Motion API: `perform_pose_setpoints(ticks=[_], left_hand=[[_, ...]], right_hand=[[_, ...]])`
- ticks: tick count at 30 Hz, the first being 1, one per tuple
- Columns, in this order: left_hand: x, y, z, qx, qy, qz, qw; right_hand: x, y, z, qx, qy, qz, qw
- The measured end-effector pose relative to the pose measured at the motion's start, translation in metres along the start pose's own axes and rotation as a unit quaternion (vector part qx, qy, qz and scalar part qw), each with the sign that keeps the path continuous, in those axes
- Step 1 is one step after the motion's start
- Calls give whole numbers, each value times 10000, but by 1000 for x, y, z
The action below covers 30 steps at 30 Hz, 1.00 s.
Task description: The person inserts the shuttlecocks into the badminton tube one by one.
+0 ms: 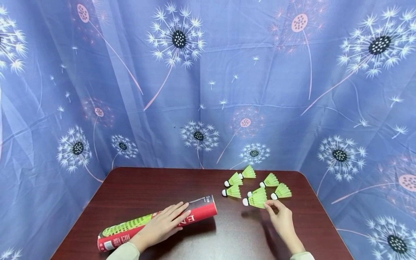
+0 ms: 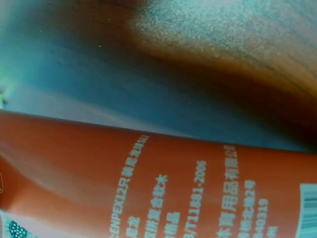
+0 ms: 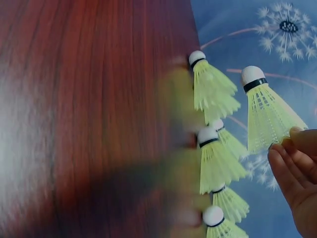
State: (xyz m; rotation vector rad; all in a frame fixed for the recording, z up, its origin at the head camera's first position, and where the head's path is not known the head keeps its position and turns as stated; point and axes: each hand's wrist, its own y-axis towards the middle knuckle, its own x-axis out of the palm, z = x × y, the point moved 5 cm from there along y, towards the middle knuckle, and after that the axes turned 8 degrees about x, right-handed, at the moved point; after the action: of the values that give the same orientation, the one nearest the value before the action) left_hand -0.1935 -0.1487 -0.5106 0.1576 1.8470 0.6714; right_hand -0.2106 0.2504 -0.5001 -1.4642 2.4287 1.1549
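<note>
My right hand (image 1: pixel 282 219) pinches the skirt edge of a yellow-green shuttlecock (image 1: pixel 256 199) with a white cork and black band. In the right wrist view the pinched shuttlecock (image 3: pixel 267 114) is cork up, apart from the others. Several more shuttlecocks, among them one at the right (image 1: pixel 282 191) and one at the left (image 1: pixel 232 191), lie on the table just beyond that hand. My left hand (image 1: pixel 164 222) rests over a red, black and green shuttlecock tube (image 1: pixel 130 225), its fingers fairly straight across it. Printed lettering covers the tube (image 2: pixel 163 188) in the left wrist view.
A dark red-brown wooden table (image 1: pixel 156 184) carries everything, with glare near its front middle. Behind and at both sides hangs a blue curtain (image 1: pixel 227 83) printed with dandelions. The loose shuttlecocks are grouped close to the table's back right.
</note>
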Motion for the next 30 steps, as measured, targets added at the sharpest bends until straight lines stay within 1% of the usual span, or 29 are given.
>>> perform_pose_setpoints(ticks=[4,7,12,15,22,25,30], left_hand=[[-1,1,1,11,-17,-4,10000],[-1,1,0,1,-101,-6,9999],[0,0,1,22,-90,16,10000],[0,1,1,12,-81,5,10000],[1,2,2,-15,-103,-68,9999],[1,2,3,-17,-86,-78,9999],[1,2,4,-19,-113,-62,9999]], right_hand=[[7,-3,-7,-28,180,-101,9998],[12,-5,-11,-5,251,-178,9995],[21,-9,-16,68,419,-320,9986],[26,-10,-20,83,533,-361,9979],[38,-14,-32,-48,797,-405,9960],[41,-15,-37,-41,984,-446,9941],[47,-16,-43,39,1078,-510,9929]])
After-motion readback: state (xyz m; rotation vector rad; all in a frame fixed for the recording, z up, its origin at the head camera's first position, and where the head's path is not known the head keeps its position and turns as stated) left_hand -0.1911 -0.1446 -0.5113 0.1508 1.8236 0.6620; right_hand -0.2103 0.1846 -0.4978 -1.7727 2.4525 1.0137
